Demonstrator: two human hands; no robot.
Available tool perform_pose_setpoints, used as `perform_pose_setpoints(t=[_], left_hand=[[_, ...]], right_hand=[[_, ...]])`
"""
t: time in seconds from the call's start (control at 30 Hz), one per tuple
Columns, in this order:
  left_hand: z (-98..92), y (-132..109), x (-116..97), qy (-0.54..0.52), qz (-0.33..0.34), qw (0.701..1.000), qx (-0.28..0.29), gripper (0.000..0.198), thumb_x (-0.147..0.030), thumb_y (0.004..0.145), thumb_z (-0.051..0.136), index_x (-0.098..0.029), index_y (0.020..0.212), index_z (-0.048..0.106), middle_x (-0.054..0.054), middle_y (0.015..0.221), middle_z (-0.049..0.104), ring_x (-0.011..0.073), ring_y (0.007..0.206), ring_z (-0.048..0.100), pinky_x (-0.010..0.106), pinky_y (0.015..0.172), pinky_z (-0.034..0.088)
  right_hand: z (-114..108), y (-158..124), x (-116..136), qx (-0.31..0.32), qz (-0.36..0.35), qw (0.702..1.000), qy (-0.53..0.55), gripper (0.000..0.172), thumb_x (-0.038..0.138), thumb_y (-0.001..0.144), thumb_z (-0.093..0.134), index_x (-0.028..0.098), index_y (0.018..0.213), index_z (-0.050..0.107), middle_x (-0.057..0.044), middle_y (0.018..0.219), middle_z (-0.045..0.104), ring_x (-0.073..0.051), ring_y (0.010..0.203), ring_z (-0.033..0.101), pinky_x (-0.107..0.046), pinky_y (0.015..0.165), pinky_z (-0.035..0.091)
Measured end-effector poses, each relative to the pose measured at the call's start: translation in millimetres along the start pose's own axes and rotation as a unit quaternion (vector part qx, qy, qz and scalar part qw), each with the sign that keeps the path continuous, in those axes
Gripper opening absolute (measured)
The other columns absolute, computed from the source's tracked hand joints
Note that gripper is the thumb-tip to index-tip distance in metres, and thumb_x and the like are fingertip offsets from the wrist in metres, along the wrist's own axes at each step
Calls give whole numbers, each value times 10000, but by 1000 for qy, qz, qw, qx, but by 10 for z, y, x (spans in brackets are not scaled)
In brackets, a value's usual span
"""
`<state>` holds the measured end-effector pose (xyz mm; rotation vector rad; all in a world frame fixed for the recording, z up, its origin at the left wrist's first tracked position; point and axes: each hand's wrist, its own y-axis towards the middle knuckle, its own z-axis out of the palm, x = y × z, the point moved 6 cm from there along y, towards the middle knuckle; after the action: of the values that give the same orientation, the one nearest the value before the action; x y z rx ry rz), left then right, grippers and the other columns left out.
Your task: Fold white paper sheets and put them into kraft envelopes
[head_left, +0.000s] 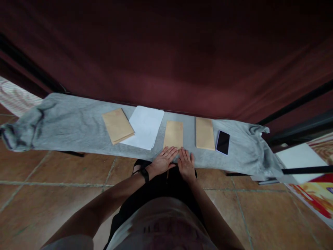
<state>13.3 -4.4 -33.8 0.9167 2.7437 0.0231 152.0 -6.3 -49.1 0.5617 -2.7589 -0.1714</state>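
Note:
A brown paper envelope (173,133) lies on the grey cloth in front of me, its near edge under my fingers. My left hand (164,160) rests flat on the envelope's near left corner, fingers stretched out. My right hand (186,163) lies beside it on the near right corner, fingers also extended. Left of the envelope is a stack of white paper (145,126), partly overlapped by a pile of brown envelopes (117,125). To the right lies another brown envelope or small stack (205,133).
A phone (223,142) with a dark screen lies right of the envelopes. The grey cloth (73,125) covers a long, narrow table. Behind it hangs a dark red curtain (156,69). Dark bars (299,102) stand at the right, and a white board (300,159) is beyond the table end.

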Motion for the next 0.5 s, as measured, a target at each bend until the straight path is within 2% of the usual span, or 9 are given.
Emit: perform_pose_setpoints(t=[0.13, 0.27, 0.37, 0.5], left_hand=[[24, 9, -17, 2, -7, 1000, 15, 684, -409, 988, 512, -166, 1579, 268, 116, 1661, 252, 248, 1558, 127, 484, 1282, 111], [58, 11, -33, 2, -14, 1000, 24, 711, -418, 991, 494, -148, 1589, 222, 133, 1665, 229, 253, 1557, 125, 488, 1279, 100], [60, -13, -44, 4, -15, 1000, 8, 734, -425, 984, 505, -118, 1586, 218, 156, 1660, 231, 256, 1555, 133, 468, 1281, 118], [26, -106, -42, 19, -28, 999, -29, 738, -464, 977, 507, -87, 1565, 271, 180, 1639, 286, 273, 1546, 187, 462, 1273, 175]], right_hand=[[6, 17, 3, 6, 5, 1000, 16, 523, 327, 1075, 226, 173, 1547, 389, -89, 1598, 402, -247, 1511, 294, -518, 1240, 92], [10, 9, 55, 9, -10, 1000, 8, 531, 361, 1077, 255, 146, 1544, 388, -111, 1595, 401, -252, 1508, 301, -524, 1244, 70], [-1, -7, 68, 5, -20, 1000, -5, 534, 355, 1074, 289, 135, 1555, 363, -122, 1602, 383, -255, 1507, 302, -519, 1246, 78], [-35, -40, 33, -20, -22, 999, -12, 539, 338, 1065, 338, 134, 1564, 345, -137, 1598, 388, -253, 1494, 330, -486, 1239, 154]])
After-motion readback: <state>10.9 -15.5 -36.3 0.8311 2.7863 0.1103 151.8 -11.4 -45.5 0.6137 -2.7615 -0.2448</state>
